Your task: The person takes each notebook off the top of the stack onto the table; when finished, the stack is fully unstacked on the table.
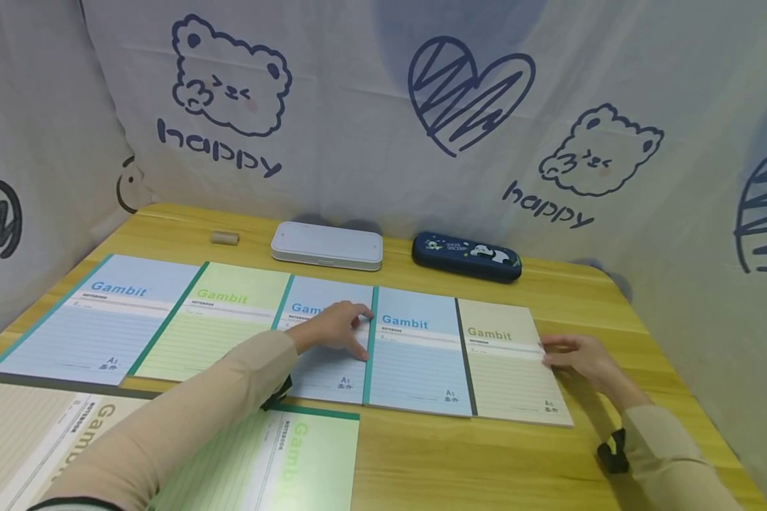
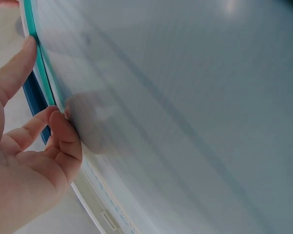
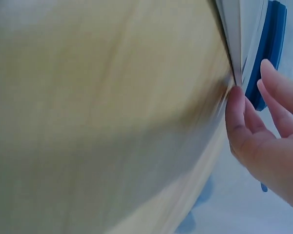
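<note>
My left hand [image 1: 337, 328] reaches over a blue notebook [image 1: 322, 380] in the middle of a row. Its thumb and fingertips, spread apart, touch the teal spine [image 2: 43, 68] of the blue notebook [image 1: 415, 365] to the right. That notebook lies against the dark spine of a beige notebook [image 1: 511, 380] at the row's right end. Along the beige notebook's right edge, the fingertips of my right hand [image 1: 584, 362] press from the side. In the right wrist view, the fingertips [image 3: 236, 100] are right at the notebook's edge.
A green notebook [image 1: 230, 323] and another blue one [image 1: 105, 323] continue the row leftward. Nearer me lie a sideways beige notebook [image 1: 25, 426] and a green one [image 1: 322, 468], partly under my left arm. A white case [image 1: 326, 245], a dark blue panda case [image 1: 466, 257] and a small tan cylinder [image 1: 224, 238] stand behind.
</note>
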A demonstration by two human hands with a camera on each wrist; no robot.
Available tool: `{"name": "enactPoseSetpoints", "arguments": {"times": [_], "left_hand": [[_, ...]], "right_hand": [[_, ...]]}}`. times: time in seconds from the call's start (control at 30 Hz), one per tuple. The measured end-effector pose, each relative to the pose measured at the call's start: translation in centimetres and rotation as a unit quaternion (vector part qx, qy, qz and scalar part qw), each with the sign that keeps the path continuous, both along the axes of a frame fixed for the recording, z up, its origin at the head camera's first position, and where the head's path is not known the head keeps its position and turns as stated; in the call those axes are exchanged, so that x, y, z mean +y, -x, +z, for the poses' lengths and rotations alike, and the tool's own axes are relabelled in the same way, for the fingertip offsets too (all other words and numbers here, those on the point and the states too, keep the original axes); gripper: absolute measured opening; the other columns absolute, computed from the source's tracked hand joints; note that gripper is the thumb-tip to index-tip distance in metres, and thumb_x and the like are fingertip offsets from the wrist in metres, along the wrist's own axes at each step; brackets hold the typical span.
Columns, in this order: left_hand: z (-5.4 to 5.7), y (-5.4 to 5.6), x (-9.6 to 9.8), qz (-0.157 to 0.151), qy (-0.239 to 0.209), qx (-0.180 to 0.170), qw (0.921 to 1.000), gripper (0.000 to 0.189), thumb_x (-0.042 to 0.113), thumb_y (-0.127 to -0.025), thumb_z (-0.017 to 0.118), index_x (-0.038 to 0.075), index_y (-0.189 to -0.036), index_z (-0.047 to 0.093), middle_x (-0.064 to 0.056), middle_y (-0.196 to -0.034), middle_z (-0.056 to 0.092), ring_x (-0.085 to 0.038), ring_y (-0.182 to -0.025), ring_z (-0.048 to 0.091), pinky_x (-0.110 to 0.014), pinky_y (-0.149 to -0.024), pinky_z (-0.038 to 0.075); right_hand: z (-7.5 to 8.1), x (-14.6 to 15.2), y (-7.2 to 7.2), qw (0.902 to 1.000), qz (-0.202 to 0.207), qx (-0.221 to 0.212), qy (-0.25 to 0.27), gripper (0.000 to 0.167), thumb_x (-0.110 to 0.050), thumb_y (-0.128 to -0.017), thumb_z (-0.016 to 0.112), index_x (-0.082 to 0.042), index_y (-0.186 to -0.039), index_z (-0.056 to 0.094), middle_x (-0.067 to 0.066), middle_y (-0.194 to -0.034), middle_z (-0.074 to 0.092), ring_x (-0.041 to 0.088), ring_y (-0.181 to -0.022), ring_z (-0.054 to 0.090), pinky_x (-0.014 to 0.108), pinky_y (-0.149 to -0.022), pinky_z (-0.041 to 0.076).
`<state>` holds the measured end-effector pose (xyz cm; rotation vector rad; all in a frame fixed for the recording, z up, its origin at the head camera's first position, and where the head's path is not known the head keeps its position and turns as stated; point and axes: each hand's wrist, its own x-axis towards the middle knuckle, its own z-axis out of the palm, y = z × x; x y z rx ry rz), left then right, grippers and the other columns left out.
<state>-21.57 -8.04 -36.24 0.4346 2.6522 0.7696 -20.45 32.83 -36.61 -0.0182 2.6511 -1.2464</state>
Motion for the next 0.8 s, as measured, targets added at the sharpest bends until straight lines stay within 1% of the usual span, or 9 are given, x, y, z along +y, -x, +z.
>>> {"name": "enactPoseSetpoints", "arguments": {"times": [0.1, 0.17, 0.2, 0.3, 0.33, 0.43, 0.63, 0.67, 0.8], "left_hand": [[0.0, 0.0, 0.0, 0.0, 0.001, 0.002, 1.0, 0.073, 0.025, -0.065, 0.08, 0.01, -0.128, 0.047, -0.009, -0.108, 0.052, -0.023, -0.099, 0.048, -0.036, -0.088, 0.039], [-0.1, 0.0, 0.0, 0.0, 0.001, 0.002, 1.0, 0.073, 0.025, -0.065, 0.08, 0.01, -0.128, 0.047, -0.009, -0.107, 0.053, -0.023, -0.099, 0.049, -0.036, -0.088, 0.039], [-0.1, 0.1, 0.0, -0.001, 0.002, 0.003, 1.0, 0.073, 0.025, -0.065, 0.08, 0.01, -0.128, 0.047, -0.009, -0.107, 0.052, -0.023, -0.099, 0.048, -0.036, -0.088, 0.039], [-0.2, 0.1, 0.0, -0.002, 0.002, 0.003, 1.0, 0.073, 0.025, -0.065, 0.08, 0.01, -0.128, 0.047, -0.009, -0.107, 0.052, -0.023, -0.1, 0.048, -0.036, -0.088, 0.039], [-0.1, 0.1, 0.0, -0.003, 0.002, 0.003, 1.0, 0.073, 0.025, -0.065, 0.08, 0.01, -0.128, 0.047, -0.009, -0.107, 0.052, -0.023, -0.099, 0.048, -0.036, -0.088, 0.039], [-0.1, 0.1, 0.0, -0.005, 0.002, 0.002, 1.0, 0.072, 0.025, -0.065, 0.079, 0.01, -0.128, 0.047, -0.008, -0.106, 0.052, -0.022, -0.098, 0.048, -0.036, -0.087, 0.039], [0.1, -0.1, 0.0, -0.005, 0.003, 0.002, 1.0, 0.072, 0.026, -0.065, 0.079, 0.01, -0.128, 0.047, -0.008, -0.106, 0.052, -0.022, -0.098, 0.049, -0.036, -0.087, 0.039], [0.1, -0.1, 0.0, -0.005, 0.002, 0.002, 1.0, 0.072, 0.026, -0.065, 0.079, 0.01, -0.128, 0.047, -0.008, -0.106, 0.052, -0.022, -0.098, 0.049, -0.036, -0.087, 0.039], [0.0, -0.1, -0.1, -0.004, -0.002, 0.001, 1.0, 0.072, 0.025, -0.065, 0.08, 0.01, -0.128, 0.047, -0.009, -0.107, 0.052, -0.023, -0.099, 0.049, -0.036, -0.087, 0.039]], "right_hand": [[0.1, -0.4, 0.1, 0.9997, -0.022, 0.006, -0.012, 0.047, -0.011, -0.077, 0.069, 0.011, -0.115, 0.053, 0.021, -0.11, 0.058, 0.008, -0.085, 0.053, 0.022, -0.069, 0.045], [0.2, -0.7, 0.2, 0.9992, -0.03, 0.015, -0.02, 0.047, -0.012, -0.078, 0.068, 0.011, -0.115, 0.052, 0.02, -0.109, 0.058, 0.015, -0.089, 0.053, 0.023, -0.07, 0.044], [0.2, -0.8, 0.3, 0.9987, -0.041, 0.017, -0.025, 0.046, -0.013, -0.079, 0.068, 0.01, -0.115, 0.053, 0.017, -0.108, 0.059, 0.015, -0.09, 0.053, 0.023, -0.07, 0.044], [0.3, -1.4, 0.6, 0.9975, -0.051, 0.038, -0.031, 0.042, -0.011, -0.081, 0.065, 0.01, -0.115, 0.053, 0.018, -0.108, 0.058, 0.022, -0.093, 0.052, 0.022, -0.069, 0.044], [0.3, -1.7, 0.7, 0.9971, -0.049, 0.047, -0.035, 0.041, -0.01, -0.082, 0.064, 0.01, -0.115, 0.053, 0.02, -0.109, 0.057, 0.024, -0.095, 0.051, 0.022, -0.069, 0.043], [0.5, -2.3, 1.0, 0.9972, -0.045, 0.054, -0.027, 0.038, -0.009, -0.083, 0.063, 0.009, -0.115, 0.054, 0.02, -0.11, 0.057, 0.024, -0.094, 0.051, 0.02, -0.068, 0.044], [0.5, -3.8, 1.7, 0.9989, -0.025, 0.039, -0.004, 0.039, -0.011, -0.083, 0.064, 0.007, -0.116, 0.054, 0.019, -0.115, 0.055, 0.022, -0.096, 0.051, 0.021, -0.073, 0.045], [0.6, -4.1, 1.7, 0.999, -0.019, 0.041, -0.006, 0.039, -0.01, -0.083, 0.063, 0.008, -0.117, 0.053, 0.022, -0.116, 0.053, 0.024, -0.098, 0.05, 0.022, -0.075, 0.044], [0.7, -5.3, 2.3, 0.9992, -0.012, 0.034, -0.018, 0.039, -0.011, -0.084, 0.062, 0.007, -0.118, 0.053, 0.022, -0.118, 0.052, 0.027, -0.1, 0.048, 0.028, -0.078, 0.04]]}}
